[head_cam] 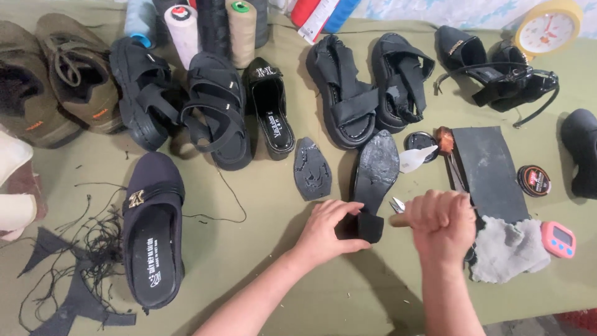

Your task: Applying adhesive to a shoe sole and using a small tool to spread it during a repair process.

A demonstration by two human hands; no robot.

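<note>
A black heeled shoe [373, 177] lies sole up on the green table. My left hand [328, 227] grips its block heel from the left. My right hand [443, 221] is closed around the handles of metal pliers [398, 205], whose jaws point at the heel. A torn-off black sole piece [311, 169] lies just left of the shoe. The matching black mule with a gold buckle [151, 227] rests at the lower left.
Pairs of black sandals [214, 112] [367, 87], brown shoes [56, 74], thread cones [211, 28], a black rubber sheet [488, 168], a grey cloth [510, 249], a polish tin [533, 180], a pink timer [558, 239], a yellow clock [547, 28] and loose black threads [81, 249] surround the work spot.
</note>
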